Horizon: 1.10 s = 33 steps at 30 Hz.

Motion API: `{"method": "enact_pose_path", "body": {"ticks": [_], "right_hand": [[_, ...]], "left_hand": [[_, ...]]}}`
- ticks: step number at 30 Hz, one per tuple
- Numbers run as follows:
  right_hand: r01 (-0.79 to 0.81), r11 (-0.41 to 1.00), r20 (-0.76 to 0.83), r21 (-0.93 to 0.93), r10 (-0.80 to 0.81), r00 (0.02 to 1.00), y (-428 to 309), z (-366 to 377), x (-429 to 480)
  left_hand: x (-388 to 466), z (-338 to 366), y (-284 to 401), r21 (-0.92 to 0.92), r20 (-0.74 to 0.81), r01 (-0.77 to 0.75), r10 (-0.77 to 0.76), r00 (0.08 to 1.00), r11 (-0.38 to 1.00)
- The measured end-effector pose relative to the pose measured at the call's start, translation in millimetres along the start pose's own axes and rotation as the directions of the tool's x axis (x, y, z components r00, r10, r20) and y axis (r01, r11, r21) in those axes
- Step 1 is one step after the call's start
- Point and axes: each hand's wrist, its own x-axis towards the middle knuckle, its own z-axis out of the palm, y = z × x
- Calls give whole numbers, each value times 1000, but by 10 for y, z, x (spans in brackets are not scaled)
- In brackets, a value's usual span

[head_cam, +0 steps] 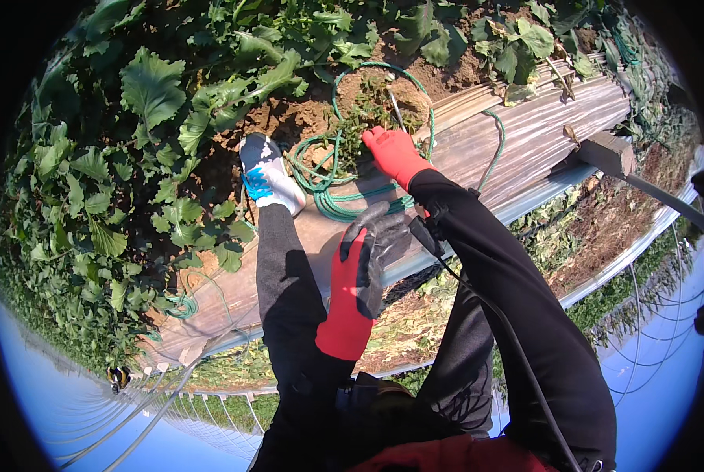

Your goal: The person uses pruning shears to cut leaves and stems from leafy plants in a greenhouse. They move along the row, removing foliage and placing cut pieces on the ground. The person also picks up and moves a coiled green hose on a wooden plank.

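My right hand (394, 154), in a red glove, has its fingers curled at the edge of a clump of small-leaved weeds (363, 118). Whether it grips anything is hidden. A thin pale rod (396, 110) slants just above its knuckles. Green rope (352, 206) lies in several coils below the weeds, with one wide loop around them. Nearer my body, my left hand (365, 265), in a red glove with a dark coated palm, is held with fingers apart and nothing in it, just below the coils. Brown soil (290, 118) shows beside the weeds.
Leafy green plants (151, 88) fill the left and top. My shoe (269, 177) stands left of the rope. Plastic sheeting (529, 141) runs diagonally beneath, with a block-ended bar (608, 153) at right. A smaller green rope coil (182, 307) lies lower left. A distant person (118, 377) is beyond.
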Motion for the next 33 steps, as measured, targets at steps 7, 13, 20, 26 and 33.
{"method": "enact_pose_path", "body": {"ticks": [7,13,20,26,33], "right_hand": [[70,849,-281,524,94,955,-204,-642,-1399],[-343,763,-384,548,594,707,370,-695,-3075],[-798,123,-4,590,989,149,990,-254,-6224],[-651,-45,102,758,994,49,908,-88,-6635],[-127,-195,232,973,864,448,361,-1150,-4637]], "left_hand": [[109,65,-14,84,50,-93,89,995,992],[118,224,-28,96,111,-38,27,993,995],[194,241,-153,152,123,-39,20,992,988],[151,296,-342,342,129,-19,-27,991,940],[-33,555,-800,741,330,-147,-165,929,655]]}}
